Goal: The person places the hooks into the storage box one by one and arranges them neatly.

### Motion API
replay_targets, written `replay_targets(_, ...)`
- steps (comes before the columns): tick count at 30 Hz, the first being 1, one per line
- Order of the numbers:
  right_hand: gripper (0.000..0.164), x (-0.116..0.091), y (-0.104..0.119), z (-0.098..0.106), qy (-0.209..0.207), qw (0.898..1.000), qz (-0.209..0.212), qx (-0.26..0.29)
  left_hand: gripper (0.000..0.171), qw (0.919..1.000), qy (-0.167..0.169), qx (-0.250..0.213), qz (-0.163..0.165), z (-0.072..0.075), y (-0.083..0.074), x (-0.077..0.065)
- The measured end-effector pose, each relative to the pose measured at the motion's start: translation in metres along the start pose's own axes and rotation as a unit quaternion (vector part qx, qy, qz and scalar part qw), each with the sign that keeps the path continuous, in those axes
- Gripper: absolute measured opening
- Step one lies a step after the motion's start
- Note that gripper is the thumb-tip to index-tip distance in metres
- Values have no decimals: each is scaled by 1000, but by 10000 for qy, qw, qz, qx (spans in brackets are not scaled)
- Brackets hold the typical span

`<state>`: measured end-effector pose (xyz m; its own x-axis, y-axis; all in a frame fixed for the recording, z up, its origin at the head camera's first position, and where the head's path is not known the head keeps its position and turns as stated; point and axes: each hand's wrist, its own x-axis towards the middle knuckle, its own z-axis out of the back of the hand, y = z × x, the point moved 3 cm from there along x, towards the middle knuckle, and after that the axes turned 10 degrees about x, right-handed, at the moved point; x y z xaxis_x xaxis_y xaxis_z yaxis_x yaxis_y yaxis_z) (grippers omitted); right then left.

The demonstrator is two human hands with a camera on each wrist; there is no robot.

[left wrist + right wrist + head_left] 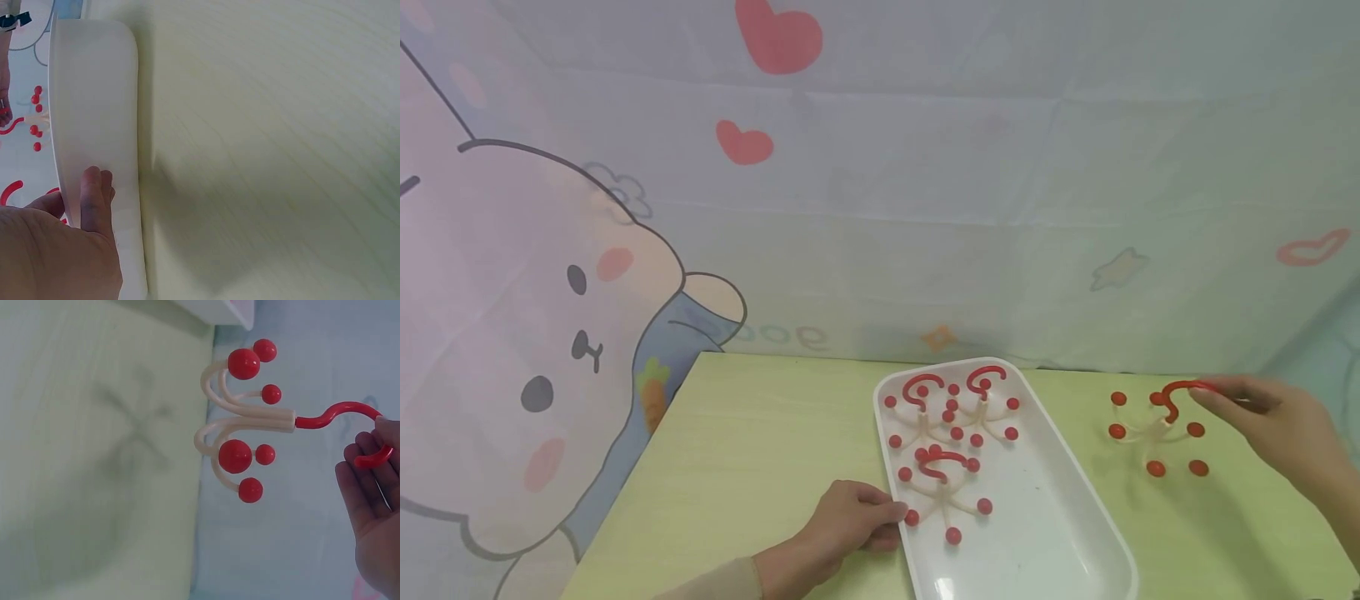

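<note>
My right hand [1292,421] pinches the red hook of a multi-arm hanger [1161,429] and holds it in the air right of the tray. In the right wrist view this hanger [265,420] has curved cream arms tipped with red balls, and its shadow falls on the table. My left hand [853,525] grips the left rim of a white tray [1052,508], thumb inside and fingers along the outer wall [100,112]. Inside the tray sit three like hangers: one at the back left [922,421], one at the back right [982,410] and one nearer [944,492].
A pale yellow-green table [737,450] carries the tray. Behind it hangs a light cloth [925,167] printed with a cartoon animal, hearts and stars. The front right of the tray shows bare white bottom.
</note>
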<state>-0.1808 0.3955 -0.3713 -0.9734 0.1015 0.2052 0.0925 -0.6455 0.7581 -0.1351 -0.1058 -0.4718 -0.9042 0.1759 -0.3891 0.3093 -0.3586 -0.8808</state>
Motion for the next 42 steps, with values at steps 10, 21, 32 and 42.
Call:
replay_targets(10, 23, -8, 50, -12, 329, 9968, 225, 693, 20, 10000, -27, 52, -17, 1, 0, 1)
replay_targets(21, 17, -21, 92, -39, 791, 9865, 746, 1223, 18, 10000, -24, 82, -5, 2, -1, -1)
replay_targets(32, 21, -29, 112, -72, 1049, 9744, 1651, 1109, 18, 9999, -52, 140, 35, 1, 0, -1)
replay_targets(42, 25, -34, 119, -99, 1401, 9587, 2085, 1336, 18, 9999, -60, 107, -4, 0, 0, 0)
